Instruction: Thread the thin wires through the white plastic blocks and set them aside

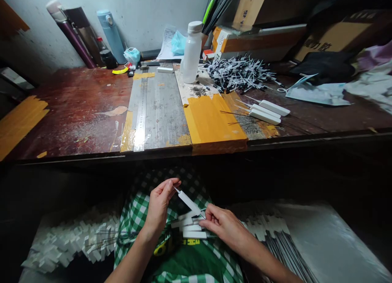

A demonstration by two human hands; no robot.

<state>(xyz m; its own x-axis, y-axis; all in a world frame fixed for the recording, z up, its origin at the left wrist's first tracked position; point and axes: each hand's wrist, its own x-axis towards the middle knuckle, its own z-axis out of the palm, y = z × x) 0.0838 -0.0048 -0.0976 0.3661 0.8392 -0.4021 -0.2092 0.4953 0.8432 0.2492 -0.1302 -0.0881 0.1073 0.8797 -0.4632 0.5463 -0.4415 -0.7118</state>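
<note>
A slim white stick-like piece (189,202) with a thin pointed tip is held slanting between my two hands, above my lap. My left hand (161,199) pinches its thin upper tip between thumb and fingers. The fingers of my right hand (222,223) are closed at its lower end, where a thin dark part shows. Beneath it, several similar white pieces (194,235) lie on the green checked apron (137,211).
The desk's front edge (159,152) runs beyond my hands. On it are a metal ruler (141,123), a white bottle (192,54), a pile of thin black-and-white parts (241,72) and white pieces (265,114). Stacked white pieces (70,240) lie left; more with dark rods (284,246) lie right.
</note>
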